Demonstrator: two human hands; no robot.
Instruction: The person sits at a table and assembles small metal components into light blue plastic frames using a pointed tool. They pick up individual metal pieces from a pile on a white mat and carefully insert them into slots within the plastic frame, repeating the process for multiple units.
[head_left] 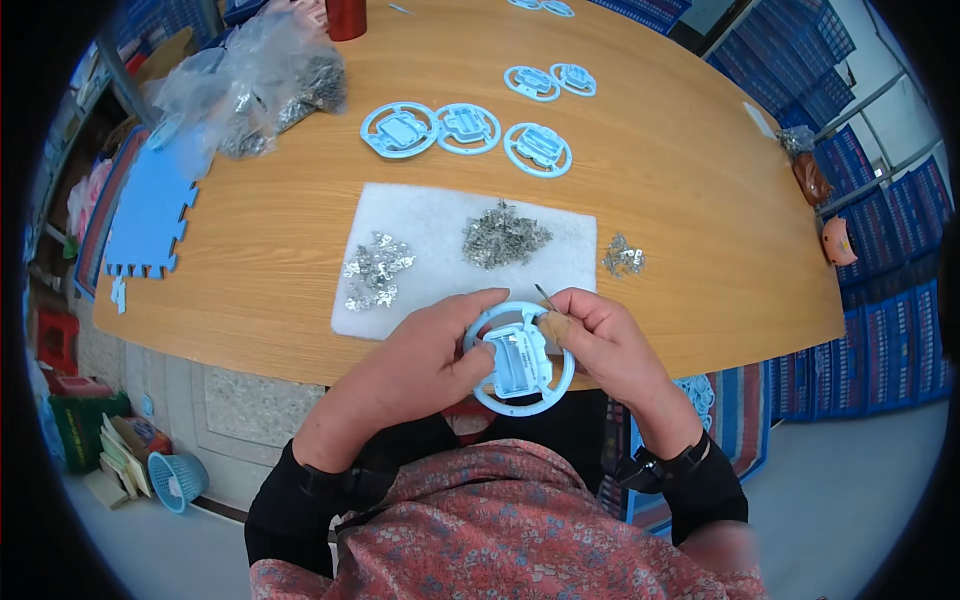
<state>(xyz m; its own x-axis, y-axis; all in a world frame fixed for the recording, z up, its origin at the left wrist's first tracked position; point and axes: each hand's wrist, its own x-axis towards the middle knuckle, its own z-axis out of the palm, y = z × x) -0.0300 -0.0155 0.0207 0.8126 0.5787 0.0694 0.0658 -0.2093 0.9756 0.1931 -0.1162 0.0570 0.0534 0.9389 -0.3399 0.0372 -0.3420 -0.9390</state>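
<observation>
My left hand (425, 355) grips a round pale-blue plastic ring part (520, 362) by its left rim, just over the table's near edge. My right hand (600, 340) pinches a thin metal tool (543, 296) at the ring's upper right, fingers closed on it and touching the part. A white felt mat (440, 225) lies right behind the hands. On it sit a grey heap of small metal clips (503, 240) and a looser silver pile (376, 268).
More blue ring parts (465, 130) lie further back on the wooden table (700, 200), with another pair (550, 80) beyond. A small clip pile (623, 257) sits right of the mat. Plastic bags of metal parts (265, 85) and a blue foam tile (150, 205) are at left.
</observation>
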